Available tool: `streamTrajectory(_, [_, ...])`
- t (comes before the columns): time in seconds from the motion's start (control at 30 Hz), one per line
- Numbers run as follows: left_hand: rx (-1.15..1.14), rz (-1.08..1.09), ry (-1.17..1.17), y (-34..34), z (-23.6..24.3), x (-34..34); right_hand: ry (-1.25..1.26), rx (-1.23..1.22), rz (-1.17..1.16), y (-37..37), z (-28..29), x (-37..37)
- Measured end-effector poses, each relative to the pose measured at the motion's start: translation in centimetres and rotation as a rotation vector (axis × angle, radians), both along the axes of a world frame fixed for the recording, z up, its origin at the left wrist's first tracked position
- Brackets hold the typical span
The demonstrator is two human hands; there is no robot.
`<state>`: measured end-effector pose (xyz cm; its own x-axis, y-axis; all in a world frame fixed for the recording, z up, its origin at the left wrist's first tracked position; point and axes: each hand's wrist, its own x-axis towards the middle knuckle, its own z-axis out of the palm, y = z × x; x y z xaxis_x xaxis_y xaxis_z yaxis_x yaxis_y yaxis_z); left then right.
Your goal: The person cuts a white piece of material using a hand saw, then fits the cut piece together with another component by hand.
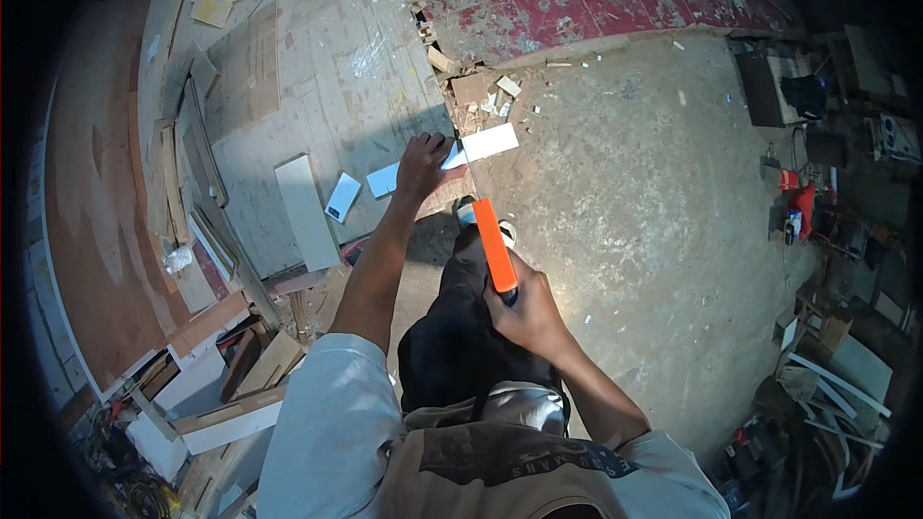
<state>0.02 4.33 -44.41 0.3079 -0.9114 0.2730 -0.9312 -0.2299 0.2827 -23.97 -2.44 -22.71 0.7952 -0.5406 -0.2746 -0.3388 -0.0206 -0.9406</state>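
Observation:
My left hand (424, 163) grips a narrow white board (490, 141) lying across the edge of the pale plywood platform (240, 168), its right end sticking out past that edge. My right hand (527, 310) is closed on the black grip of an orange-handled saw (493, 244), whose thin blade reaches up to the board beside my left fingers. A white rectangular object (343, 197), possibly a phone, and a longer pale board (308, 211) lie on the platform to the left. My legs and shoes are below the saw.
Small wood offcuts (481, 101) are heaped by the platform's edge. A concrete floor (654, 192) spreads right, with a red tiled area (615, 0) beyond. Brown panels (101, 231) and scrap boards (221, 404) lie left. Tools and clutter (798, 211) line the right side.

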Motion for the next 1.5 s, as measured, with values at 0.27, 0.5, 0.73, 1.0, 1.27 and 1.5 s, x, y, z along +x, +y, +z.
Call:
streamTrajectory(0.27, [-0.012,-0.036,-0.011,-0.8,-0.8,-0.2,0.081,0.044,0.058,-3.2,-5.9,5.7])
streamTrajectory(0.5, [-0.032,-0.01,0.001,-1.4,-0.2,-0.4,-0.055,0.017,0.0,-2.2,-5.9,2.5])
streamTrajectory(0.73, [-0.033,-0.015,-0.002,-0.4,-0.4,-0.1,-0.002,-0.078,-0.031,0.0,-1.2,-0.2])
streamTrajectory(1.0, [-0.011,-0.085,-0.038,-1.7,-1.1,-0.7,0.152,0.064,0.05,-5.1,-7.9,7.3])
streamTrajectory(1.27, [0.02,-0.019,-0.049,-0.8,-0.4,-0.2,-0.091,-0.073,-0.054,-2.0,-4.2,2.6])
streamTrajectory(1.5, [0.012,-0.034,-0.028,0.1,-0.7,-0.1,0.035,0.055,0.037,-2.3,-0.8,4.7])
